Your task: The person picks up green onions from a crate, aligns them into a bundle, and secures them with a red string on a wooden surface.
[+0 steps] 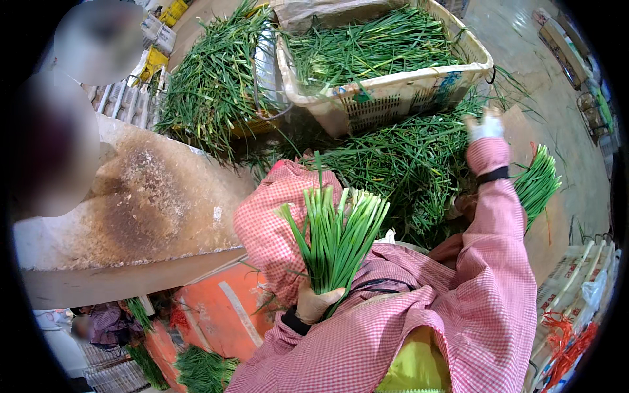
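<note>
My left hand (318, 302), in a pale glove, is closed round a bunch of garlic chives (337, 239) in front of my body. The bunch stands upright, its pale cut ends at the top. My right hand (485, 124), in a white glove, reaches out at the far right with its fingers apart and nothing visible in them. It is over the edge of a loose heap of chives (406, 164). Beyond the heap stands a cream plastic crate (406, 92) full of chives. A neat bundle of chives (538, 183) lies right of my right forearm.
At the back left, more chives (209, 85) overflow a container. A stained pale slab (164, 190) stands on the left, above an orange surface (223, 301). Red ties (567, 344) hang at the lower right. Blurred shapes at the upper left cannot be made out.
</note>
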`<state>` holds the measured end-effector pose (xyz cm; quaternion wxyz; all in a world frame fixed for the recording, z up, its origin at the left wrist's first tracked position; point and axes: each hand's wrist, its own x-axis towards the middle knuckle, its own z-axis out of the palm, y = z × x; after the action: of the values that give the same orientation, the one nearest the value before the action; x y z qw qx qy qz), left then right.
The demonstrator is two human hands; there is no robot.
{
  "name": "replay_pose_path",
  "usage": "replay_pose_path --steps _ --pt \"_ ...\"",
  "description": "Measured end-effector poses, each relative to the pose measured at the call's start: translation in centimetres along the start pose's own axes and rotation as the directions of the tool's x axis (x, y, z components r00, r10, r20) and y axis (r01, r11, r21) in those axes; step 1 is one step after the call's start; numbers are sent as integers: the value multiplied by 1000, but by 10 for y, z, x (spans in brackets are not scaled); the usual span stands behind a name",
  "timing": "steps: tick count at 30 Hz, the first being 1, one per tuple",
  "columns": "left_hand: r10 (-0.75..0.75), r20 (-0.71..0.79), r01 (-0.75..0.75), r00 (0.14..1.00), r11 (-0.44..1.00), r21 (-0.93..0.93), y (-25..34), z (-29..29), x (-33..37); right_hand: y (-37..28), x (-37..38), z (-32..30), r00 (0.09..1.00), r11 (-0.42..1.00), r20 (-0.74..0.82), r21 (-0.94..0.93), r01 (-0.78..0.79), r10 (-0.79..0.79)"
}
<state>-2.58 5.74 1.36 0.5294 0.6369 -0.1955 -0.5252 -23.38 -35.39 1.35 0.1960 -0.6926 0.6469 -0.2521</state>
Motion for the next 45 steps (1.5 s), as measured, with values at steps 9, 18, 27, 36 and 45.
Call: replay_pose_path --steps 9,18,27,36,45 --pt "-142 114 160 983 972 -173 -4 -17 -1 -122 -134 58 538 771 585 597 220 -606" --pt "-163 470 342 867 882 -325 -7 -33 0 -55 -10 27 972 988 211 -91 128 -106" --pt "-153 292 228 944 944 -241 -11 -27 -2 -155 -132 55 231 813 780 548 197 -582" --pt "-161 351 256 922 936 -243 -24 -35 0 -50 12 28 997 657 -21 753 -35 77" --pt "-153 409 272 899 929 -249 -17 -27 8 -138 -92 63 441 800 697 594 84 -565"
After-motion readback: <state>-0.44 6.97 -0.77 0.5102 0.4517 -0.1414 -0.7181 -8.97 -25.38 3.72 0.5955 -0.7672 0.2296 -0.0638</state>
